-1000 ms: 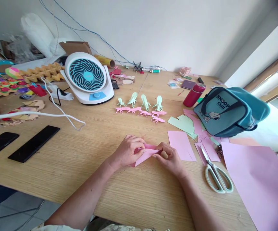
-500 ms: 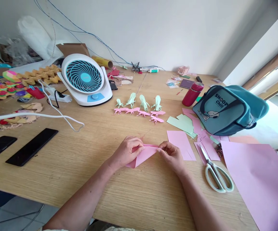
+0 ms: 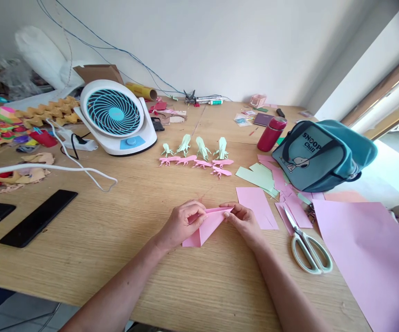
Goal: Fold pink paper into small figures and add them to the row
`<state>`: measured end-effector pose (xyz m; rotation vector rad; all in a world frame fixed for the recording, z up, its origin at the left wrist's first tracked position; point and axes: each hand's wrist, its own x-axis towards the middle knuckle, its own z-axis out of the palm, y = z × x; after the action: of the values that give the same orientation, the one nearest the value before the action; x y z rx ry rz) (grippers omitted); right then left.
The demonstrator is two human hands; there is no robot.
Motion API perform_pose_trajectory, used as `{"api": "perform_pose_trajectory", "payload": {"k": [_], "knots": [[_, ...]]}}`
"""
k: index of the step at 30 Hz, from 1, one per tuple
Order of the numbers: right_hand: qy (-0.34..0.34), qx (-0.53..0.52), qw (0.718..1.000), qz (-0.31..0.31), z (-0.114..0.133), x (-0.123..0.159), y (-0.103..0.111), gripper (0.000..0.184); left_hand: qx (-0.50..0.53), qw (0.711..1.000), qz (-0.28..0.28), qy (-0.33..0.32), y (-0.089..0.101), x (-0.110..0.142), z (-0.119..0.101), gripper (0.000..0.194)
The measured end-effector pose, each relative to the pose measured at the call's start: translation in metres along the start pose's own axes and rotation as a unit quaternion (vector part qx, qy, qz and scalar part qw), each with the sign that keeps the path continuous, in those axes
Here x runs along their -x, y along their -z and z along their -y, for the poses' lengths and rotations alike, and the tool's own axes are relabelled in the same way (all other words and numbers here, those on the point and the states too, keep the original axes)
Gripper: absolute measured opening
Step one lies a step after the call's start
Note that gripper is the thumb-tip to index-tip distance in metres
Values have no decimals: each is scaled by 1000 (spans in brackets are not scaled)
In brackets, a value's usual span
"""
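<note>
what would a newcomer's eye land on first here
Probably the white fan with turquoise blades at the back left, and the teal bag on the right. Between them, green paper figures stand behind pink paper figures. Nearer, front and centre, the left hand and right hand hold a folded pink paper.

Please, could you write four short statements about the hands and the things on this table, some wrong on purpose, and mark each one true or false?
1. The left hand and the right hand both hold the folded pink paper. True.
2. The scissors are in the right hand. False: they lie unheld, to the right of it.
3. The green paper figures stand behind the pink paper figures. True.
4. The red flask is left of the fan. False: it is right of it, near the teal bag.
</note>
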<state>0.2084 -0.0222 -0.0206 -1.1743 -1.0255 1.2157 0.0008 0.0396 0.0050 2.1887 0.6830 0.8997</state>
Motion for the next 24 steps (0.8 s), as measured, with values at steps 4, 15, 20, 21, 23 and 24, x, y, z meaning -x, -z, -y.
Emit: {"api": "perform_pose_trajectory", "payload": {"k": [4,15,20,21,23,24], "knots": [[-11,-26,1000,8,1,0,0,35,-27,999,-20,-27,-1,0,-3,10],[2,-74,997,-1,-9,-2,0,25,-76,994,-38,-72,-1,3,-10,10],[-23,-91,996,-10,-10,-1,1,28,-107,989,-44,-89,-1,2,-12,9],[-26,-97,995,-10,-10,-1,1,28,-114,988,-44,-93,-1,2,-12,9],[-33,-114,993,-9,-10,-1,1,28,-124,986,-46,-98,-1,3,-12,9],[-36,-124,992,-10,-10,-1,1,29,-127,986,-49,-100,-1,4,-12,9]]}}
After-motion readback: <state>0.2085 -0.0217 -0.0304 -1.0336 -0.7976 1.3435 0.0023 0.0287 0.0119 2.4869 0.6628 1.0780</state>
